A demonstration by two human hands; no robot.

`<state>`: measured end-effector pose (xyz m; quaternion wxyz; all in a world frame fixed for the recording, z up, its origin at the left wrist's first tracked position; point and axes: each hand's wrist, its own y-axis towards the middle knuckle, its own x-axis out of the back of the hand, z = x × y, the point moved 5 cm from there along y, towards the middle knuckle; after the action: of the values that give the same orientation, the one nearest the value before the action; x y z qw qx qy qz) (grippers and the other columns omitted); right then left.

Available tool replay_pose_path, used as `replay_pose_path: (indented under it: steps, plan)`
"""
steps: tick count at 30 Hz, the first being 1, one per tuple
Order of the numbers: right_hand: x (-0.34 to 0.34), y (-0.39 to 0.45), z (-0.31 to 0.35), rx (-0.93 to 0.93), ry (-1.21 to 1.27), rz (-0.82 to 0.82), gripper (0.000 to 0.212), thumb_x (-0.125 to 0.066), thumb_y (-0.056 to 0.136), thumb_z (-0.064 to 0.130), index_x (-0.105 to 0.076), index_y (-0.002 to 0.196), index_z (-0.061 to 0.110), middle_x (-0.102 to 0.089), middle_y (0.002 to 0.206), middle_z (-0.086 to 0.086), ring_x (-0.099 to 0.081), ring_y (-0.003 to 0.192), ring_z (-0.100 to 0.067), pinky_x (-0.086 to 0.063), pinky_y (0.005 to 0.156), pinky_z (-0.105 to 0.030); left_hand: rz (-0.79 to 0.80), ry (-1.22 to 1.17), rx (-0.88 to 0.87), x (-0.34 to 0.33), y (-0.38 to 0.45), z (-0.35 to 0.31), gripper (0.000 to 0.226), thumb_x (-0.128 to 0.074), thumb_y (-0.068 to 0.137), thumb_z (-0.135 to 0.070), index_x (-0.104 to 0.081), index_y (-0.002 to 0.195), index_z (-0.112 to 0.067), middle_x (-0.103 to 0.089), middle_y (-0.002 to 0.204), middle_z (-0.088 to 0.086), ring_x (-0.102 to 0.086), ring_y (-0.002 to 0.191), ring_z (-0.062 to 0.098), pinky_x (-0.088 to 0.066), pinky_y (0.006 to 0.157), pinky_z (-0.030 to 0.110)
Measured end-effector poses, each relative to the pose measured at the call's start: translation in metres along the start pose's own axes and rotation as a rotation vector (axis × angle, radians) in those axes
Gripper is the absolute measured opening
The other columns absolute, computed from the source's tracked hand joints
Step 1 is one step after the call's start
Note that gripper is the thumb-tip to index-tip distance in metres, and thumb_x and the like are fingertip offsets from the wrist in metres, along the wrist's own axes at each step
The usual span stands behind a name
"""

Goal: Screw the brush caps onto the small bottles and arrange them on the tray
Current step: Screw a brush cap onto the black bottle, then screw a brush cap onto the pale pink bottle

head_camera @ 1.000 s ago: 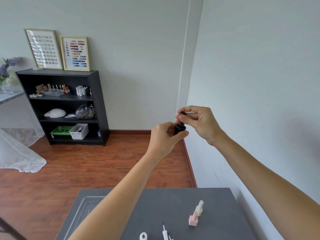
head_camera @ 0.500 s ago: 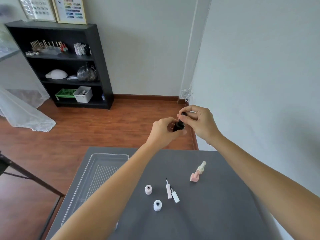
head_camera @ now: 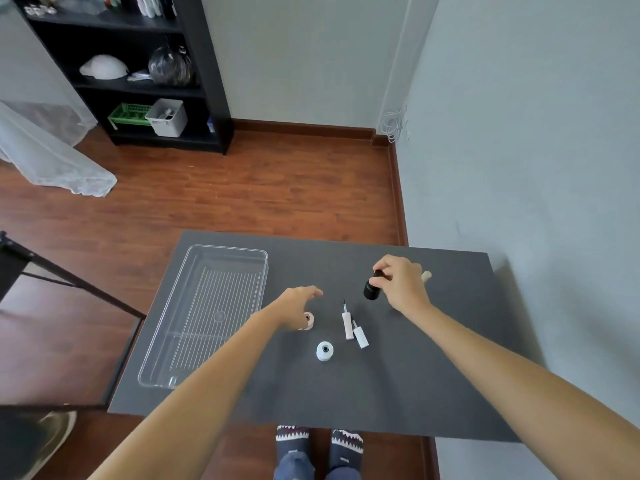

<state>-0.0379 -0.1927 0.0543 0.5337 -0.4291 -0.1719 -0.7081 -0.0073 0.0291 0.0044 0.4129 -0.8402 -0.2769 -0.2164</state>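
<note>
Clear ribbed plastic tray [head_camera: 263, 268], matt table [head_camera: 398, 393]

We see only the upper tip of a cream-capped bottle [head_camera: 426, 274], the rest hidden behind the right hand [head_camera: 401, 285]. That hand's fingers cover the cap of the black bottle [head_camera: 371, 291]. The left hand [head_camera: 298, 304] overlaps the pink bottle [head_camera: 309, 321], leaving one edge visible. The left forearm crosses the clear tray [head_camera: 204, 317] at its near corner. We cannot resolve the items on the black shelf [head_camera: 207, 81], whose top is cropped.
</note>
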Motion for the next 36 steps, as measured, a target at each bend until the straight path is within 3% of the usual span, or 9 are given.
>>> replay_pose_path:
  steps: [3,6,11,16,20,24,27,32,36]
  plan:
    - [-0.014,0.004,-0.009,0.007,-0.012,0.022,0.012,-0.067,0.087,0.010,-0.069,0.099,0.012,-0.073,0.094,-0.007,-0.056,0.104,-0.027,-0.039,0.097,-0.046,-0.013,0.004,0.007,-0.015,0.002,0.017,0.069,-0.055,0.081,0.011,-0.045,0.145,-0.014,-0.051,0.146,0.008,-0.047,0.136,0.021,-0.049,0.100,0.034]
    - [-0.023,0.008,-0.016,0.003,-0.041,0.027,0.014,-0.063,0.089,0.004,-0.067,0.102,0.006,-0.069,0.097,-0.012,-0.049,0.097,-0.026,-0.036,0.079,-0.031,-0.075,0.007,0.013,-0.023,0.005,0.028,0.060,-0.054,0.081,0.011,-0.055,0.137,-0.012,-0.060,0.135,0.008,-0.054,0.126,0.024,-0.047,0.100,0.033]
    - [-0.031,0.016,-0.026,-0.026,-0.078,0.011,0.015,-0.062,0.090,0.002,-0.065,0.103,0.006,-0.066,0.099,-0.013,-0.041,0.088,-0.019,-0.031,0.074,-0.029,-0.187,-0.025,0.015,-0.029,0.010,0.035,0.050,-0.052,0.083,0.008,-0.065,0.125,-0.015,-0.067,0.121,0.005,-0.062,0.112,0.023,-0.051,0.096,0.035]
    - [-0.036,0.018,-0.031,-0.003,-0.089,-0.004,0.012,-0.063,0.089,0.003,-0.064,0.101,0.006,-0.068,0.097,-0.012,-0.040,0.089,-0.019,-0.027,0.071,-0.028,-0.239,-0.066,-0.007,-0.033,0.014,0.038,0.034,-0.069,0.081,0.001,-0.071,0.110,-0.015,-0.071,0.106,0.003,-0.066,0.098,0.023,-0.054,0.089,0.038]
    - [-0.038,0.018,-0.031,0.021,-0.124,0.006,0.020,-0.061,0.091,0.002,-0.061,0.110,0.007,-0.068,0.099,-0.015,-0.049,0.083,-0.022,-0.036,0.069,-0.029,-0.257,-0.128,-0.014,-0.033,0.014,0.040,0.023,-0.077,0.076,-0.005,-0.072,0.096,-0.015,-0.072,0.094,0.001,-0.067,0.090,0.020,-0.055,0.087,0.037]
    - [-0.035,-0.010,-0.004,0.368,-0.190,-0.109,0.035,-0.067,0.085,0.000,-0.059,0.119,0.004,-0.067,0.108,-0.010,-0.061,0.109,-0.031,-0.048,0.077,-0.031,-0.325,-0.192,-0.025,-0.028,0.013,0.039,0.015,-0.076,0.076,-0.006,-0.069,0.088,-0.012,-0.074,0.088,0.002,-0.069,0.087,0.021,-0.056,0.085,0.038]
    - [-0.051,-0.037,0.010,0.569,-0.266,-0.137,0.019,-0.073,0.082,0.009,-0.065,0.099,0.008,-0.066,0.088,-0.003,-0.062,0.093,-0.028,-0.042,0.063,-0.021,-0.366,-0.234,-0.029,-0.022,0.014,0.037,0.015,-0.077,0.076,-0.006,-0.068,0.088,-0.009,-0.075,0.088,0.002,-0.069,0.086,0.020,-0.056,0.082,0.031]
    - [-0.098,-0.030,-0.020,0.133,-0.378,0.229,0.039,-0.062,0.090,0.043,-0.059,0.103,0.007,-0.054,0.109,-0.008,-0.058,0.100,-0.027,-0.047,0.072,-0.035,-0.410,-0.242,-0.032,-0.014,0.013,0.032,0.016,-0.079,0.075,-0.010,-0.068,0.086,-0.008,-0.074,0.084,-0.002,-0.066,0.082,0.013,-0.046,0.071,0.016]
    - [-0.109,-0.022,-0.023,-0.011,-0.351,0.205,0.045,-0.066,0.085,0.047,-0.060,0.105,0.008,-0.052,0.114,-0.008,-0.057,0.106,-0.030,-0.044,0.071,-0.034,-0.433,-0.232,-0.031,-0.012,0.011,0.028,0.017,-0.078,0.073,-0.011,-0.065,0.083,-0.006,-0.073,0.081,0.001,-0.067,0.081,0.021,-0.051,0.074,0.026]
